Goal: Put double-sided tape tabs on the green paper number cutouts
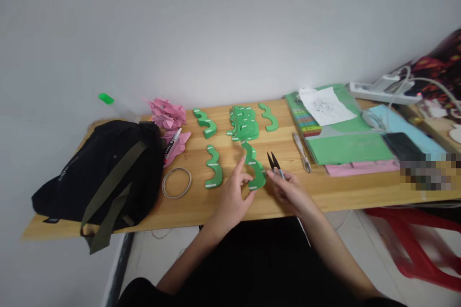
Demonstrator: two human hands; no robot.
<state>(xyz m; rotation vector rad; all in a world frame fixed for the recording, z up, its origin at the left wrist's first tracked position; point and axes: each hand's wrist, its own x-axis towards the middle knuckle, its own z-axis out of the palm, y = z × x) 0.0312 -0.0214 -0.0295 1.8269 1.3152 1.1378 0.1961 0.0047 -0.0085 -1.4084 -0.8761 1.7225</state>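
A green wavy paper cutout (pixel 255 171) with small whitish strips on it is held by my left hand (pixel 234 192), the thumb at its lower end and the fingers along its left edge. My right hand (pixel 288 189) is closed around small thread snips (pixel 275 162), whose dark blades point up and stand apart. Its fingertips come close to the cutout's right edge; whether they touch it I cannot tell. Similar wavy pieces lie around: one to the left (pixel 214 167), one behind it (pixel 204 123), one at the back right (pixel 268 117). A pile of green cutouts (pixel 245 123) sits between them.
A black bag (pixel 108 172), a tape roll (pixel 176 183), a marker (pixel 173 145) and crumpled pink paper (pixel 168 114) are on the left. Rightward lie a pen (pixel 301 152), green sheets (pixel 351 148), a phone (pixel 403 146) and a power strip (pixel 385 92). The wall borders the table's back.
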